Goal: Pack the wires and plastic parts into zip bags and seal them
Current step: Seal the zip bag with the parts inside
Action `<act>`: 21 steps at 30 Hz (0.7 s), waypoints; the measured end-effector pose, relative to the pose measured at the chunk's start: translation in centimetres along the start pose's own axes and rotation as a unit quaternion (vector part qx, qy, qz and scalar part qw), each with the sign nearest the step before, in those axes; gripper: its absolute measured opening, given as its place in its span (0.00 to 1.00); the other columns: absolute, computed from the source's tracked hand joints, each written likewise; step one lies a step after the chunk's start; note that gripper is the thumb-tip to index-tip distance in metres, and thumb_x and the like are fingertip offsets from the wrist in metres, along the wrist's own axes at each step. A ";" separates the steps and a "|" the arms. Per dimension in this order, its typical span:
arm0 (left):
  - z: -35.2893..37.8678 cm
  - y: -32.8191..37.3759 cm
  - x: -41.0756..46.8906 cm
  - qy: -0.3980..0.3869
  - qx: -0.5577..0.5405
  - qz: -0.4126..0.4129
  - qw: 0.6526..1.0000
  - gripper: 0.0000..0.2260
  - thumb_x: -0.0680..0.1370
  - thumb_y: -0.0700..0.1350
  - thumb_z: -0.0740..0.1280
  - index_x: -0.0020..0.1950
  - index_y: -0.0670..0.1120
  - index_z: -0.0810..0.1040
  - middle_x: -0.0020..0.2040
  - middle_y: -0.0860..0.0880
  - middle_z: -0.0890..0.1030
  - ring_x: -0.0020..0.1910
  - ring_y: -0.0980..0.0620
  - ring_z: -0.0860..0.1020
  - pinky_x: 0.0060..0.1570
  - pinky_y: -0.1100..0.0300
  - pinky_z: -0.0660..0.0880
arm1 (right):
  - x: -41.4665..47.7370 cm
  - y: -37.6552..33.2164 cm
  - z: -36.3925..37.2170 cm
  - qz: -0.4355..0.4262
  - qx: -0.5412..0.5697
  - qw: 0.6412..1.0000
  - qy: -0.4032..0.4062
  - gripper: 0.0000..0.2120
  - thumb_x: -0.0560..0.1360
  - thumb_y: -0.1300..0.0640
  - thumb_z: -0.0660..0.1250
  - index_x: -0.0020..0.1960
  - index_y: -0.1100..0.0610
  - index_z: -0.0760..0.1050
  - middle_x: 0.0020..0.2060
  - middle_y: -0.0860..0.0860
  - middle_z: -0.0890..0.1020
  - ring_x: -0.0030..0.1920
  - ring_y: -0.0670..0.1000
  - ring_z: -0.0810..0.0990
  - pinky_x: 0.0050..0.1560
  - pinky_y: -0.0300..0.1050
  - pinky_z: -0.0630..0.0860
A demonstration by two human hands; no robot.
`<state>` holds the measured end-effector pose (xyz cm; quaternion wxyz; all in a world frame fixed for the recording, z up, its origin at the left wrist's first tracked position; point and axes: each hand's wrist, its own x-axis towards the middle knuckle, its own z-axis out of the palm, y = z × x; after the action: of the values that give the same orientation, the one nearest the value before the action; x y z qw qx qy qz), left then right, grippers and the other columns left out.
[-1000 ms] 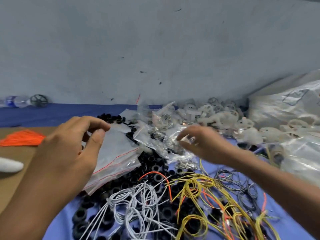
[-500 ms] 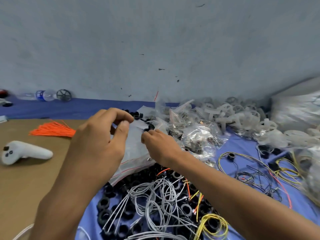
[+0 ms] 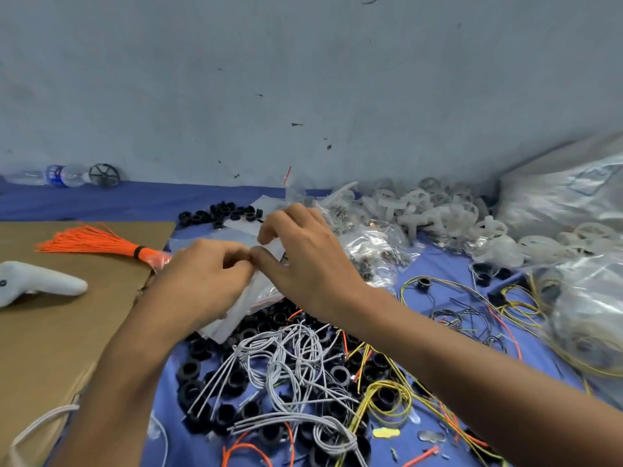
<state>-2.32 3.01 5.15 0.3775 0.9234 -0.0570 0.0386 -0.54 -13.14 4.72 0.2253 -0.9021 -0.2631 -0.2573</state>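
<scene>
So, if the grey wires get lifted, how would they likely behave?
Likely floppy: the grey wires lie in loose loops. They'd probably snag, since they're tangled over the black rings and yellow wires. Probably light, being thin.

Left hand (image 3: 202,281) beside right hand (image 3: 310,264); curled fingers (image 3: 232,252)

head-worn view, forward-down, close over hands (image 3: 256,267)

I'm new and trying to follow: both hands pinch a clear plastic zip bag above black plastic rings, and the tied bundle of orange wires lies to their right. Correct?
One slip: in the head view the tied bundle of orange wires lies to their left. The left hand and right hand do pinch the clear plastic zip bag above the black plastic rings.
</scene>
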 end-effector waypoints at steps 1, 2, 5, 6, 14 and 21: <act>0.1 0.0 0.0 -0.005 -0.030 -0.008 1.000 0.12 0.67 0.55 0.59 0.43 0.63 0.81 0.32 0.51 0.82 0.27 0.53 0.80 0.35 0.49 0.82 | -0.1 0.1 0.1 0.030 0.023 0.999 -0.001 0.10 0.78 0.50 0.67 0.54 0.56 0.75 0.53 0.50 0.75 0.57 0.52 0.69 0.57 0.42 0.66; 0.3 0.0 0.1 -0.007 -0.053 -0.014 0.998 0.11 0.67 0.54 0.59 0.42 0.64 0.80 0.32 0.51 0.82 0.27 0.52 0.81 0.38 0.48 0.82 | -0.1 0.2 0.2 0.044 0.034 0.998 0.002 0.10 0.78 0.50 0.68 0.55 0.54 0.74 0.53 0.49 0.74 0.57 0.51 0.69 0.57 0.41 0.66; 0.6 -0.2 0.3 -0.015 -0.072 -0.008 0.997 0.09 0.73 0.49 0.63 0.42 0.62 0.80 0.30 0.52 0.82 0.27 0.51 0.82 0.42 0.45 0.82 | -0.3 0.2 0.1 0.032 0.039 0.998 0.030 0.10 0.76 0.53 0.68 0.55 0.55 0.73 0.54 0.49 0.73 0.58 0.50 0.68 0.57 0.41 0.67; 0.7 -0.2 0.3 -0.020 -0.070 -0.007 0.997 0.08 0.75 0.48 0.63 0.42 0.60 0.80 0.29 0.52 0.81 0.27 0.51 0.82 0.41 0.46 0.82 | -0.4 0.2 0.1 0.022 0.038 0.998 0.037 0.11 0.76 0.55 0.69 0.55 0.56 0.73 0.55 0.50 0.72 0.59 0.51 0.68 0.58 0.41 0.67; 0.8 -0.3 0.9 0.134 0.016 0.005 0.991 0.05 0.81 0.50 0.53 0.50 0.53 0.67 0.42 0.47 0.81 0.38 0.41 0.80 0.42 0.45 0.78 | -0.3 1.5 -1.6 0.010 -0.122 0.992 -0.024 0.21 0.69 0.64 0.70 0.60 0.52 0.72 0.75 0.57 0.55 0.72 0.58 0.52 0.70 0.51 0.62; 1.5 0.7 0.0 0.155 0.046 0.117 0.980 0.02 0.78 0.52 0.64 0.50 0.59 0.73 0.32 0.53 0.78 0.31 0.55 0.76 0.33 0.56 0.72 | -1.1 2.2 -1.2 -0.032 -0.134 0.983 -0.119 0.12 0.80 0.42 0.61 0.55 0.42 0.81 0.80 0.52 0.45 0.79 0.59 0.41 0.74 0.61 0.51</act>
<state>-2.38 1.47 4.53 0.3319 0.9096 -0.1031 0.2276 -0.45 -15.84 4.42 0.0611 -0.9393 -0.2800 -0.1885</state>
